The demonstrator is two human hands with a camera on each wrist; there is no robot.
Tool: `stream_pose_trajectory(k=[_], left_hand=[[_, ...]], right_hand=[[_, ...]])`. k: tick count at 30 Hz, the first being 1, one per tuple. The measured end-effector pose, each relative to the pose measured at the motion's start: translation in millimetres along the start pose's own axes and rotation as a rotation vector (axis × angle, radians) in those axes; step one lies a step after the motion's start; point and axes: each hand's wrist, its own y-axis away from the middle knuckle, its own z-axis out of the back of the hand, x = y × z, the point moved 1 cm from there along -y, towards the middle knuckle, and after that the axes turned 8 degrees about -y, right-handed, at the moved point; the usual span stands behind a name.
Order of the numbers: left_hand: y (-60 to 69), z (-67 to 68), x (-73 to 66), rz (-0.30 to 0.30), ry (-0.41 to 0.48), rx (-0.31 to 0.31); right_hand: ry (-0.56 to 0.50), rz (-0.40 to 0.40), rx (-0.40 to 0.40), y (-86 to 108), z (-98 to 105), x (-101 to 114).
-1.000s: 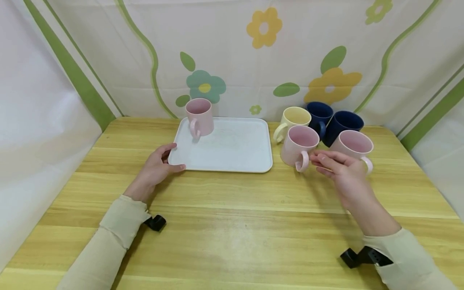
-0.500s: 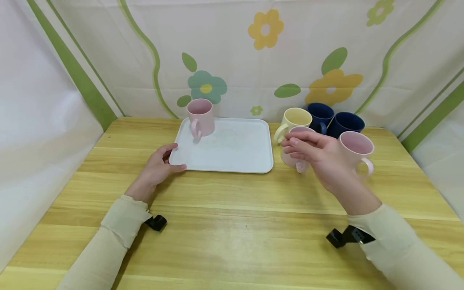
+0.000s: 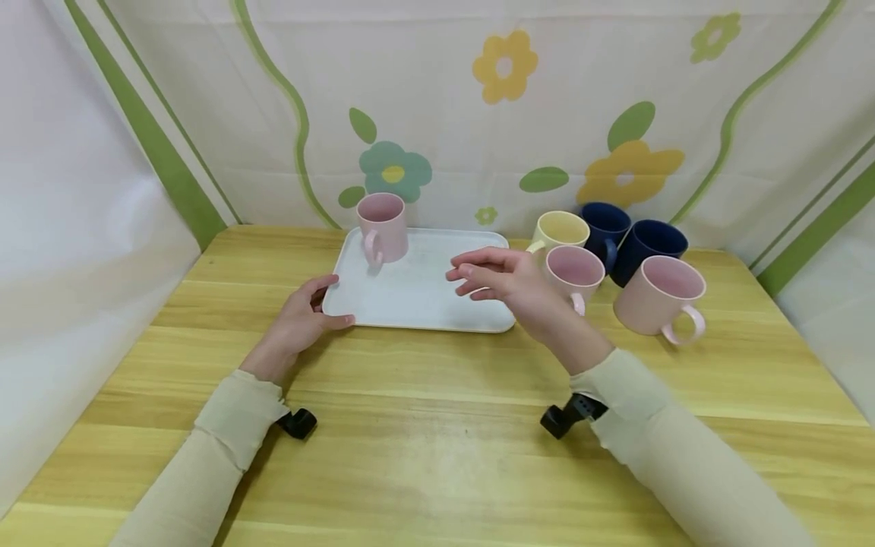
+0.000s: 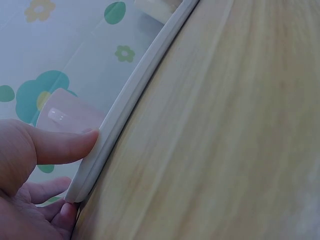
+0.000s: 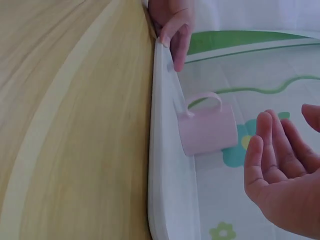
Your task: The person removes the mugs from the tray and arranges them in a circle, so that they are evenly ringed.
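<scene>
My left hand [image 3: 297, 325] grips the near left corner of a white rectangular tray [image 3: 424, 313]. Its thumb lies on the front edge and its fingers on the left side, as the left wrist view also shows. A pink mug [image 3: 384, 237] stands upright at the tray's back left, handle toward me. Over the tray's right part hovers my right hand [image 3: 509, 285], fingers loosely extended and holding nothing. In the right wrist view the right hand [image 5: 287, 170] is apart from the pink mug [image 5: 207, 130]. Behind the right wrist, another pink mug [image 3: 576, 267] is partly hidden.
Right of the tray, mugs stand close together on the wooden table [image 3: 410, 456]: a cream mug [image 3: 562, 230], a dark blue mug [image 3: 604, 224], a second dark blue mug [image 3: 649, 247] and a pink mug [image 3: 656, 300]. A flowered cloth [image 3: 437, 91] hangs behind.
My right hand has moved left, from beside the front pink mug's handle, past that mug, to above the tray. The left hand has kept its hold on the tray corner.
</scene>
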Motion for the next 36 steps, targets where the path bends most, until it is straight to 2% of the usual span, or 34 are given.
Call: stream_pose_trajectory(k=[8, 18, 29, 36], left_hand=[[-0.3, -1.9, -0.2, 0.007, -0.004, -0.001], [0.1, 1.3, -0.3, 0.007, -0.007, -0.007], [-0.1, 2.4, 0.9, -0.002, -0.023, -0.010], [-0.7, 0.9, -0.3, -0.008, -0.021, -0.003]], right_hand=[[-0.036, -0.027, 0.049, -29.3, -21.0, -14.3], [-0.119, -0.073, 0.065, -58.0, -40.5, -32.0], [-0.149, -0.112, 0.046, -82.4, -64.9, -45.5], [-0.137, -0.127, 0.016, -93.6, -72.8, -48.1]])
